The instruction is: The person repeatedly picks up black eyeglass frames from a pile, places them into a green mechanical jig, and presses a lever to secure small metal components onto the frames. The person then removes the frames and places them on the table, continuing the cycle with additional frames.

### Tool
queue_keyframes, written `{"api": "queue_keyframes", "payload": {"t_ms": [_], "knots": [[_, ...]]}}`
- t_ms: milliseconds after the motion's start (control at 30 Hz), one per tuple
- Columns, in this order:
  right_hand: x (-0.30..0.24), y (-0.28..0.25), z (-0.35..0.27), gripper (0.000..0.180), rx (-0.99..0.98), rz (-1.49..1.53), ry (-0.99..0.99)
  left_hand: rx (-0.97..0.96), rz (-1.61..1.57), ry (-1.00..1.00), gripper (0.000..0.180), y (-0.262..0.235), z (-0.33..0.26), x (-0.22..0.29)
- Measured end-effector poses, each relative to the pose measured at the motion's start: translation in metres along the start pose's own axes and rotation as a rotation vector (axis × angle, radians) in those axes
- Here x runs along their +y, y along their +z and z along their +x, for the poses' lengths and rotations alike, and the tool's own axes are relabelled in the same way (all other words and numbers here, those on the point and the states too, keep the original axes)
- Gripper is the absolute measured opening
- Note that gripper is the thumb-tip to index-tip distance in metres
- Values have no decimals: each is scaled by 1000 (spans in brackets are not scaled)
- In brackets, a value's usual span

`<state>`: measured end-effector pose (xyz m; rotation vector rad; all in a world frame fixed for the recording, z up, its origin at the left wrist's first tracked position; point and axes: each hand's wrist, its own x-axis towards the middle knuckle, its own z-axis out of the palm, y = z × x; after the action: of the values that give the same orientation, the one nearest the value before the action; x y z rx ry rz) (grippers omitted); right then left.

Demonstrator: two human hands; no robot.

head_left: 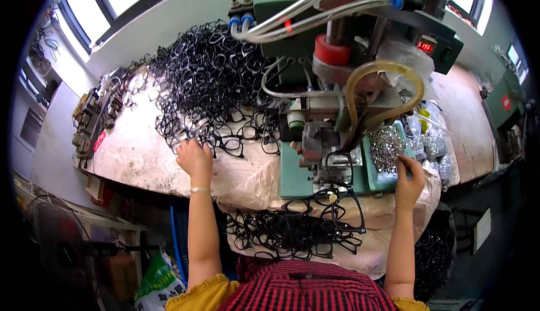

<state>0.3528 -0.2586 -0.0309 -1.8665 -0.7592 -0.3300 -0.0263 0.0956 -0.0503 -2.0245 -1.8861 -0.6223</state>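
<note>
Centrally, a green press (337,86) stands on the covered bench (135,153), hoses looping in front of its head. Left of the press lies a big heap of black frames (208,80); a smaller pile (281,235) sits below it, near the person's lap. One frame (343,195) rests on the press base. Right of the press, a tray (385,145) holds small metal parts. The left hand (194,159) curls on frames at the heap's edge. The right hand (409,179) pinches at the tray's parts; what it grips is too small to tell.
</note>
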Motion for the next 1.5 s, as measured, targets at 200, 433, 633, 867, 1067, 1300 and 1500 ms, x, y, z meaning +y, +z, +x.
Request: {"api": "queue_keyframes", "payload": {"t_ms": [200, 433, 633, 867, 1067, 1300, 1500], "knots": [[-5, -57, -36, 14, -8, 10, 201, -103, -170, 22, 24, -8, 8, -14], [-115, 5, 17, 17, -251, 293, -126, 23, -683, 708, 20, -58, 15, 91], [-127, 46, 11, 36, -251, 732, 197, -140, -1085, 425, 9, -15, 0, 127], [-147, 50, 11, 56, -318, 996, 348, -333, -532, 351, 21, 12, 22, 159], [-166, 24, -3, 59, -343, 972, 320, -160, -665, 553, 13, -4, 22, 136], [-61, -33, -3, 32, -227, -140, -25, -599, -1816, -222, 10, -68, -2, 45], [-16, 5, -7, 17, -65, -439, -151, -153, -1592, 1028, 2, -176, -60, 116]]}}
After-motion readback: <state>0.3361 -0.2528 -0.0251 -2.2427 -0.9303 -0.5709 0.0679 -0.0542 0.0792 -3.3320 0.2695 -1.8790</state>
